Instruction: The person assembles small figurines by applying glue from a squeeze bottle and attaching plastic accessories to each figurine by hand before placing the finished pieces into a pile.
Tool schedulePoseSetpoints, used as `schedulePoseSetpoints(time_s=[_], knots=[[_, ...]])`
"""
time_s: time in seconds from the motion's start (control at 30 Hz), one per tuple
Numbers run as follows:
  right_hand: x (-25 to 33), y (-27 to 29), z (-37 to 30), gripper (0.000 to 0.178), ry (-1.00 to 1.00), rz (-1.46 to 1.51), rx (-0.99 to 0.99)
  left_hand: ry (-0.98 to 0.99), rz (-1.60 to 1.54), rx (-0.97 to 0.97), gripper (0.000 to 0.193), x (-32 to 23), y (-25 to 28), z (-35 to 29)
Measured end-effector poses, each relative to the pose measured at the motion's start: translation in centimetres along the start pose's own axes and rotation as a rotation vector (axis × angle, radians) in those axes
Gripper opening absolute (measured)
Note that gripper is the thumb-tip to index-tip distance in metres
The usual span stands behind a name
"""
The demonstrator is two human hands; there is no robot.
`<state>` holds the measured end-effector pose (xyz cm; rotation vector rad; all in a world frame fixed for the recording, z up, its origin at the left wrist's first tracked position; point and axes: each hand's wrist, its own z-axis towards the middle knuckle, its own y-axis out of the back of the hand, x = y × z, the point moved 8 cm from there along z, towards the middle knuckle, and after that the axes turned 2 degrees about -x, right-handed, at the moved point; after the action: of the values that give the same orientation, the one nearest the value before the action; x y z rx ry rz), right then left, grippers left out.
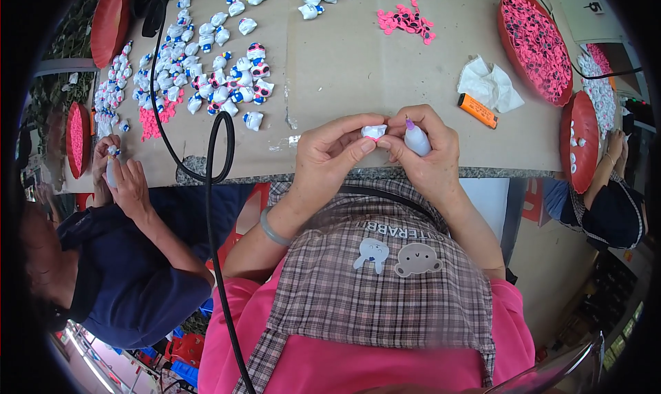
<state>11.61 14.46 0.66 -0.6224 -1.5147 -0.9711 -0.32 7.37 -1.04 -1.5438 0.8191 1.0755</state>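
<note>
My left hand pinches a small white figurine between thumb and fingers. A pink strip shows along its lower edge. My right hand wraps round a small pale squeeze bottle with a purple tip, which points away from me. The right thumb and forefinger also reach the figurine's right side. To the left lie several white-and-blue figurines, and some wear pink sunglasses pieces. Ahead is a loose pile of pink sunglasses-shaped pieces with dark lenses.
A red tray of pink pieces stands at the far right, another red tray below it. An orange marker-like tube touches crumpled tissue. A black cable hangs at left. Co-workers' hands work at both sides.
</note>
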Motion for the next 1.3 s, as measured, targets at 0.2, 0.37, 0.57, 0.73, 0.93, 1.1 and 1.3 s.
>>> schedulePoseSetpoints(time_s=[0.2,0.37,0.57,0.73,0.93,1.1,1.3], knots=[[-0.8,-0.5,-0.6,0.021,-0.002,-0.031,-0.079,-0.067,0.027,-0.08,0.027,0.6,0.4,-0.3],[-1.6,-1.1,-0.1,0.019,-0.064,0.041,-0.052,-0.08,-0.012,-0.125,0.026,1.2,0.9,-0.2],[-1.3,-1.5,0.5,0.019,-0.133,0.164,-0.027,-0.101,-0.022,-0.134,0.027,0.7,1.2,0.0],[-0.6,-0.7,0.5,0.022,0.014,0.102,-0.107,-0.062,-0.118,-0.095,0.029,0.8,1.1,0.1],[0.8,-0.8,0.3,0.021,0.222,-0.043,-0.096,-0.154,-0.072,-0.079,0.027,1.0,1.6,0.1],[1.1,-0.6,0.6,0.019,0.246,-0.085,-0.073,-0.168,-0.047,-0.074,0.027,0.6,1.2,0.0],[0.9,-0.7,0.8,0.016,0.28,-0.126,-0.071,-0.189,0.028,-0.081,0.027,0.4,1.2,0.1]])
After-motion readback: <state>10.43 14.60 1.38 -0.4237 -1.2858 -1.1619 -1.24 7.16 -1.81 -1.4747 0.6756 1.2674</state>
